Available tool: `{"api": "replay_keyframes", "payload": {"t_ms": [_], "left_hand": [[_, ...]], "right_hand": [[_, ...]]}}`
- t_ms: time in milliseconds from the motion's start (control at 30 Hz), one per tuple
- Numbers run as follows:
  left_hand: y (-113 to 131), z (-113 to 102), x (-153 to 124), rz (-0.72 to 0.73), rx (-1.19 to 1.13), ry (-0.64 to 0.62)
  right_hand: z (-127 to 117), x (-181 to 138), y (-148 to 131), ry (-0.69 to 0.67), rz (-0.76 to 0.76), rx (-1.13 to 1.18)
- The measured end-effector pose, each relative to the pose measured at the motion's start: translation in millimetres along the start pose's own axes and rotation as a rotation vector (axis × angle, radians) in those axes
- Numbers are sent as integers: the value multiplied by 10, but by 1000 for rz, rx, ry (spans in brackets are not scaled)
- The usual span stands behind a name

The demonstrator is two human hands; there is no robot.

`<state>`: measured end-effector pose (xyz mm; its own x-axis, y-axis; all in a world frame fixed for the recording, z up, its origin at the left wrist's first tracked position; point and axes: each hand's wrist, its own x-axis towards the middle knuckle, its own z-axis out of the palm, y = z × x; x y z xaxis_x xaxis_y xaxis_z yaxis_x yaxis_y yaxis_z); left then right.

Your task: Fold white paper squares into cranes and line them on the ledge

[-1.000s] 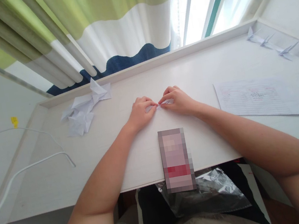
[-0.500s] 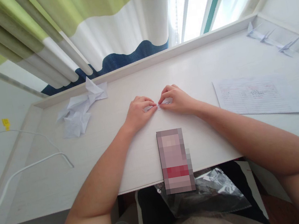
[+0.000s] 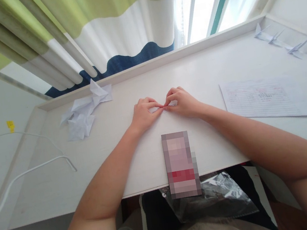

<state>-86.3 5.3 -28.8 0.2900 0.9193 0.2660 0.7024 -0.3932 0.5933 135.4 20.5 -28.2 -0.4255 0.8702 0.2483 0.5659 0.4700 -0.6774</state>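
Over the middle of the white desk (image 3: 138, 164), my left hand (image 3: 145, 113) and my right hand (image 3: 182, 102) meet at the fingertips. Both pinch a small piece of folded white paper (image 3: 155, 109), thumbs against forefingers. Most of the paper is hidden by the fingers, so its full shape cannot be made out. Just below the hands, a blurred-out rectangular object (image 3: 179, 161) with a red band reaches over the desk's front edge.
Several folded white papers (image 3: 81, 127) lie at the left. Pointed folded paper figures (image 3: 276, 37) stand at the back right, beyond a lined, written sheet (image 3: 262, 98). A white cable (image 3: 41, 164) crosses the left side. Clear plastic (image 3: 223, 201) lies below the front edge.
The fingertips of my two hands have drawn closer together, the left hand shifting slightly right. Less of the folded paper shows between them. The whole view has shifted a little.
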Motion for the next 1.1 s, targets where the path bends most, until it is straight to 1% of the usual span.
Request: {"api": "replay_keyframes", "payload": {"t_ms": [133,300,400,467,533,600,833,933,1000,1033,1100], "left_hand": [[-27,-9,7,33,46,-30],[14,-55,-31,52,141,-79],[26,-96,-77,107,175,-100],[22,-129,-101,150,163,-144],[15,-161,-115,184,140,-192],[10,-184,-119,206,123,-214],[-22,-162,-93,214,41,-145],[-16,-114,-86,205,-51,-87],[10,-74,-84,155,-179,-27],[28,-55,-83,105,-259,4],[63,-25,-81,-11,-411,18]], "right_hand": [[10,5,18,-10,-16,-26],[-21,-30,25,-28,-43,-74],[-91,-63,82,-103,-147,-41],[-143,-80,139,-139,-221,-11],[-183,-85,192,-152,-251,-5],[-206,-79,226,-152,-250,-5],[-211,-15,186,-130,-262,-23],[-204,-16,115,-78,-173,-13],[-197,-28,58,-38,-86,40],[-191,-35,30,-24,-55,80],[-180,-49,-17,-5,-27,150]]}}
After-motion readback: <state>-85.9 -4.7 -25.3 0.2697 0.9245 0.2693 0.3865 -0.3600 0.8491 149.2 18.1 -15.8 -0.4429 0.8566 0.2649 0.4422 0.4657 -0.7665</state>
